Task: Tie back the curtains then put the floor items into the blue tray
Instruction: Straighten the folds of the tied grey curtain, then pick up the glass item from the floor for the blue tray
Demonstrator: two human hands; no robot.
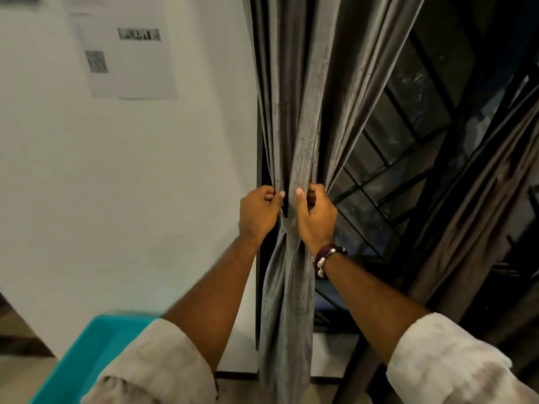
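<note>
A grey curtain (303, 118) hangs gathered into a bunch beside the window's left edge. My left hand (258, 214) grips the bunch from the left and my right hand (316, 217) grips it from the right, thumbs facing each other. Between my hands a band of the same grey cloth, the tie-back (287, 224), wraps the bunch. Below it the curtain falls loose to the floor. A second dark curtain (478, 205) hangs at the right. The blue tray (87, 354) shows at the lower left, partly hidden by my left sleeve. No floor items are in view.
A white wall (131, 185) with a printed sheet (125, 53) taped high up lies to the left. Dark window glass with a metal grille (408, 170) lies behind the curtains. A dark skirting strip runs along the floor at the bottom.
</note>
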